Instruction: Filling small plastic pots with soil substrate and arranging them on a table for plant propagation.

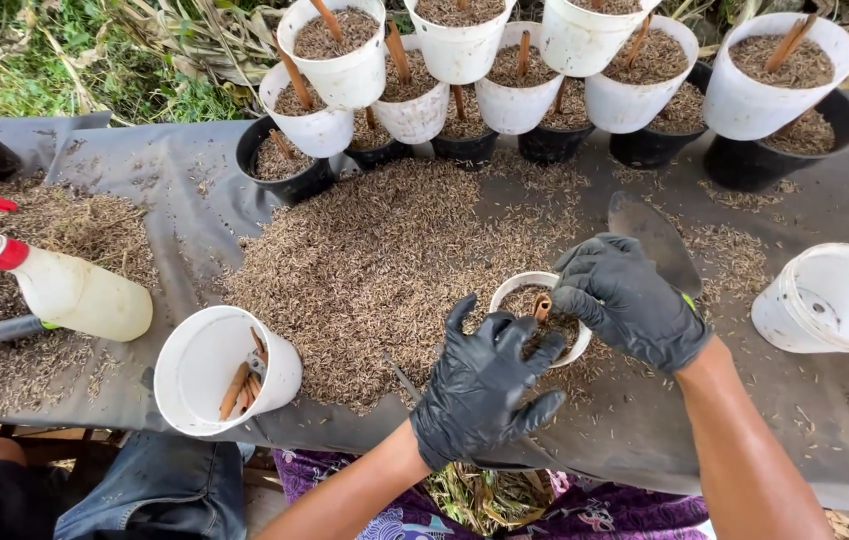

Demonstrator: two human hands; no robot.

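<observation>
Far row: white pots (345, 50) stacked, filled, sticked. Current pot (542, 315) near centre on husk pile (375, 260), filled, stick (543, 306) in. Left hand (485, 385) spread beside rim, grasping nothing; right hand (630, 300) curled at rim, grip unclear. Empty pot (830, 297) right, sticks tub (225, 370) left remain.

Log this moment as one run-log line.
left hand: gloved, open, on white pot rim | right hand: gloved, over pot by brown stick | pot: husk-filled, on grey sheet
</observation>
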